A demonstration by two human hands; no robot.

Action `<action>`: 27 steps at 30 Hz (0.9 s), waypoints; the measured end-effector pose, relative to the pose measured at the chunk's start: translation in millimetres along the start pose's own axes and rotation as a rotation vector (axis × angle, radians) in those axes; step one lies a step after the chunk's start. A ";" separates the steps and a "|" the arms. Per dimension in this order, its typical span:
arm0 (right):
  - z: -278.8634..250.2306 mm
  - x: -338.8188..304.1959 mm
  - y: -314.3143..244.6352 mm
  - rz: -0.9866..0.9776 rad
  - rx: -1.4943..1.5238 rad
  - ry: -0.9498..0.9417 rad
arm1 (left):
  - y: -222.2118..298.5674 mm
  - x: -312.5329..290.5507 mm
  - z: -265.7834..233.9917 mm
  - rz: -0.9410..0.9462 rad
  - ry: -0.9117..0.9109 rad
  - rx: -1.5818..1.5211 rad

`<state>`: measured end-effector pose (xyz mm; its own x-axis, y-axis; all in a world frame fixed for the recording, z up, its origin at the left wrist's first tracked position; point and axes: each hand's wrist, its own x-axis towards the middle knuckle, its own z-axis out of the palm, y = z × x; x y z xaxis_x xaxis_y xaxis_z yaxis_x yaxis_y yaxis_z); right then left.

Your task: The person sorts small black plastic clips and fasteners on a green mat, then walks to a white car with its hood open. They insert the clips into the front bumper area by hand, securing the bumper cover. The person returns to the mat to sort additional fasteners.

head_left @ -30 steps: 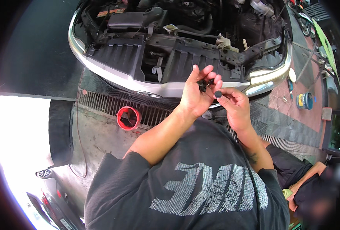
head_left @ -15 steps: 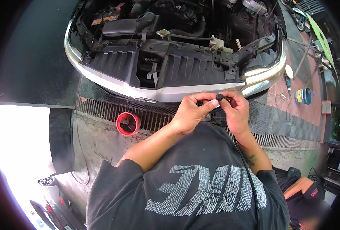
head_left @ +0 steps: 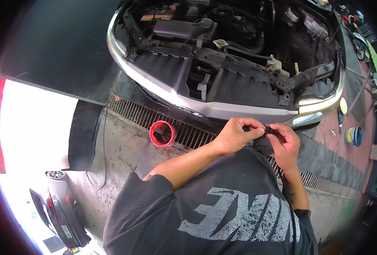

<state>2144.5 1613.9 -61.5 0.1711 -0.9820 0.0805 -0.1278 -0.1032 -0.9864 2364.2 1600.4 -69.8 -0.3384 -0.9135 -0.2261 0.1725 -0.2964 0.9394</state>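
Observation:
In front of the car's bumper both my hands meet over a small black part (head_left: 268, 130), mostly hidden by fingers. My left hand (head_left: 239, 137) pinches its left side between thumb and forefinger. On the other side my right hand (head_left: 285, 146) grips it with thumb and fingers. A thin black cable (head_left: 294, 216) runs down past my right wrist and over my shirt; whether it joins the black part cannot be seen. Just beyond my hands is the silver front edge (head_left: 256, 110) of the car, with its engine bay (head_left: 235, 34) exposed.
A red bucket (head_left: 153, 140) with dark pieces inside stands by a floor grating (head_left: 131, 114) at left. A blue tub (head_left: 353, 137) and a brush (head_left: 340, 119) are at right. A hose (head_left: 105, 165) crosses the floor. Another car (head_left: 65, 208) stands at lower left.
The view has shifted, so the car and bucket sit further right. My fingers have moved around the black part, whose round end showed before and is now mostly covered.

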 end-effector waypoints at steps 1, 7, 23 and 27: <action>-1.3 -2.9 2.1 0.001 -0.005 -0.017 | 0.1 -1.4 -1.7 0.007 -0.013 -0.014; 3.0 -6.2 2.6 -0.059 -0.067 -0.118 | 2.6 -14.8 -14.2 -0.019 -0.060 0.175; 5.6 -31.3 -9.4 -0.054 -0.175 -0.366 | -11.4 -57.3 -23.3 -0.037 -0.215 0.148; 5.8 -41.3 -11.3 -0.119 -0.170 -0.423 | -22.9 -67.7 -15.6 -0.100 -0.205 0.188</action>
<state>2144.5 1656.6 -54.6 0.5726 -0.8147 0.0912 -0.2351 -0.2697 -0.9338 2397.6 1664.6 -80.0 -0.5282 -0.8013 -0.2808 -0.0390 -0.3074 0.9508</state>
